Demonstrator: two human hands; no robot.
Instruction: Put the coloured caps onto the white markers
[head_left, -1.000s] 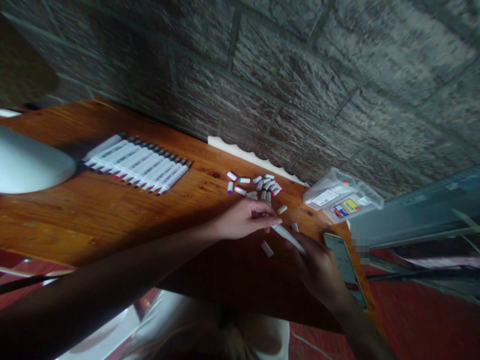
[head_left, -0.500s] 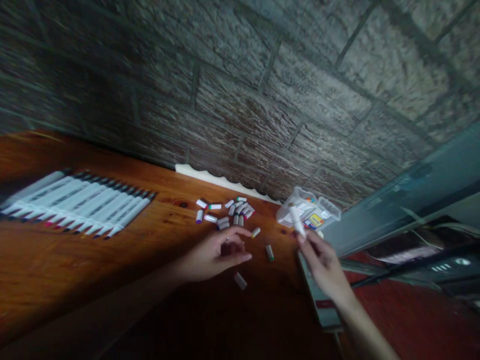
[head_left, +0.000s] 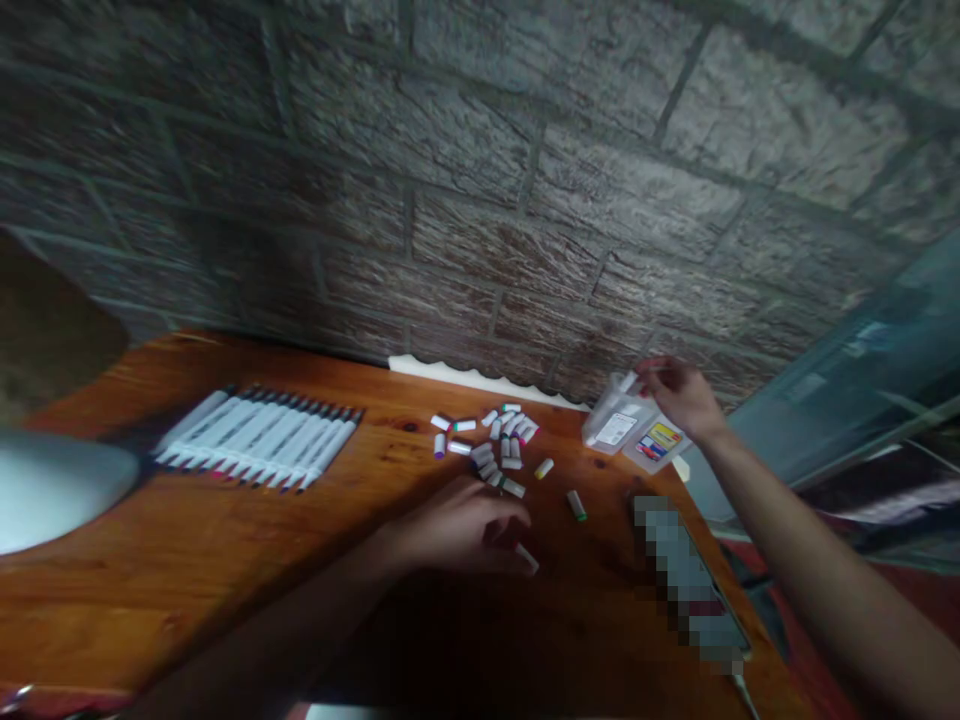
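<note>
My left hand (head_left: 469, 528) is low over the table, fingers curled and a gap between thumb and fingertips. A white marker cap (head_left: 528, 559) lies at its thumb; whether they touch I cannot tell. My right hand (head_left: 679, 395) is raised over the clear plastic box (head_left: 606, 432) by the wall. Its fingers are pinched on a small white piece (head_left: 628, 382) that looks like a marker cap, partly hidden by the fingers. Several white caps with coloured ends (head_left: 513, 450) lie loose beyond my left hand. Two more, a yellow-ended cap (head_left: 544, 468) and a green-ended cap (head_left: 576, 505), lie apart to the right.
A row of white markers (head_left: 262, 435) lies side by side on the left of the wooden table (head_left: 390, 455). The brick wall (head_left: 480, 250) rises behind, with a white scalloped strip (head_left: 480, 377) at its foot. A pixelated flat object (head_left: 690, 575) with a cable lies near the right edge.
My right hand has moved up and away from me to the plastic box with the white piece. My left hand has come down beside the near cap. The view has shifted left.
</note>
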